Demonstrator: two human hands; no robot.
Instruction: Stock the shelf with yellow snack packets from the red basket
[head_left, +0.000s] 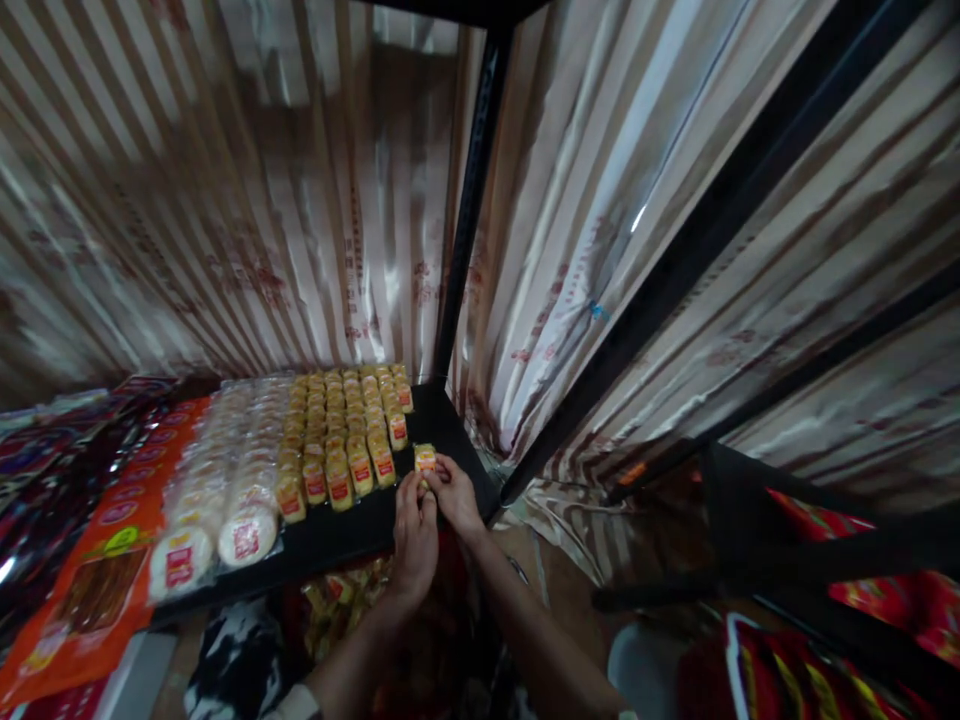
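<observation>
Between both hands, just above the black shelf (345, 537), is a small yellow snack packet (425, 459) with a red label. My left hand (415, 535) pinches it from the lower left. Its right side is gripped by my right hand (454, 492), the fingertips close to those of the left. To the left of the hands, matching yellow packets (340, 478) stand in several tight rows, red labels facing forward. Farther left lie rows of round white cakes (247, 535) in clear wrappers.
Orange snack bags (112, 560) and dark packages (60, 470) fill the shelf's left end. A black upright post (472, 200) rises at the back corner. Striped plastic sheeting (337, 200) hangs behind. More yellow packets (337, 605) lie below the shelf; red bags (877, 600) sit at the right.
</observation>
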